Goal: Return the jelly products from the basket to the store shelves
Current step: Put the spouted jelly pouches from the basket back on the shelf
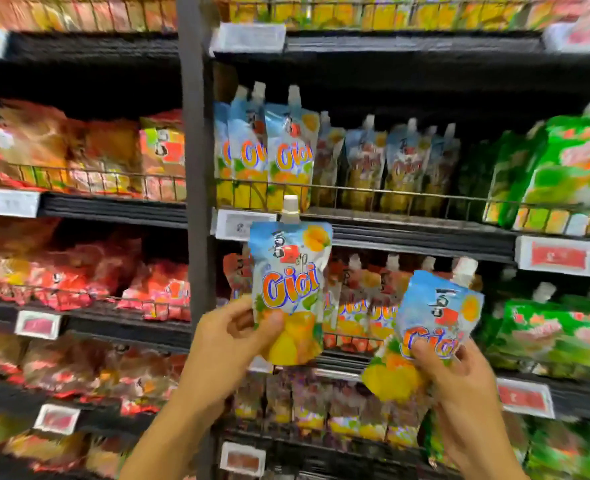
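A store aisle fills the view: black metal shelves [408,233] with thin wire front rails [390,192], split by a grey upright post [195,168]. The picture is blurred towards its edges.

The left hand [224,344] grips a blue-and-yellow spouted jelly pouch [288,289] by its lower left edge, thumb on the front and fingers [241,308] curled behind. This pouch stands upright with its long axis vertical, white cap on top and printed face to the camera, just right of the post and in front of a shelf edge. The right hand [460,379] pinches a second matching jelly pouch [432,327] at its lower part. It leans, cap pointing up and to the right, lower than the first and apart from it.

On the shelf behind and above, a row of the same blue pouches [279,150] stands behind the rail, with green spouted pouches [563,168] further right. Red snack bags [79,150] fill the bays left of the post. White-framed price tags [556,256] sit on the shelf edges.
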### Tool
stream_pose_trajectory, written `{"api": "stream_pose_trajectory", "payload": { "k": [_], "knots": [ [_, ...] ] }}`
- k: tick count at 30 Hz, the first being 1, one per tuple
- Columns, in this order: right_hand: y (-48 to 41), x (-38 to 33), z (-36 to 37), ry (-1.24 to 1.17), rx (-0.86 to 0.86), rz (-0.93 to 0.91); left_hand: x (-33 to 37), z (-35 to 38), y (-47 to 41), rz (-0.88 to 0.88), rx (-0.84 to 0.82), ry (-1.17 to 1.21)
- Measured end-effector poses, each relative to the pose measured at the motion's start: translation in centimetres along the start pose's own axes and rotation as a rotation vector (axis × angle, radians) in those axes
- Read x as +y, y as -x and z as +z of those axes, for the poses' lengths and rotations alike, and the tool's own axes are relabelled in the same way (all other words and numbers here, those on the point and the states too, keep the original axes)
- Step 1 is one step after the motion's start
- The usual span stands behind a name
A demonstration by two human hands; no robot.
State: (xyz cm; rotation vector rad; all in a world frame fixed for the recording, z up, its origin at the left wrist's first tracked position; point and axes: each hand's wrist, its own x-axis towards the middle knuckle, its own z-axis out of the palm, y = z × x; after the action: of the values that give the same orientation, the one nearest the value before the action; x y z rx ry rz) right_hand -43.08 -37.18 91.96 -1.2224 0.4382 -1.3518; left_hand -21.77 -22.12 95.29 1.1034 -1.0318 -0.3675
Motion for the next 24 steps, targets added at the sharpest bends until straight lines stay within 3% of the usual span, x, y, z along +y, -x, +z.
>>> {"api": "stream_pose_trajectory", "payload": {
  "k": [6, 14, 24],
  "knots": [
    [-3.2, -5.6, 3.4, -0.024, -0.085, -0.19, 7.4, 1.6, -6.3, 0.138, 0.043, 0.035],
    [-4.2, -7.6, 4.4, -0.065, -0.135, -0.233, 11.5, 5.7, -14.6, 0.36, 0.225, -0.119],
    [-4.1, -7.4, 2.9, -0.004, -0.129, -0.199, 9.6, 7.4, -17.9, 0.4, 0.392, -0.593]
  ]
}}
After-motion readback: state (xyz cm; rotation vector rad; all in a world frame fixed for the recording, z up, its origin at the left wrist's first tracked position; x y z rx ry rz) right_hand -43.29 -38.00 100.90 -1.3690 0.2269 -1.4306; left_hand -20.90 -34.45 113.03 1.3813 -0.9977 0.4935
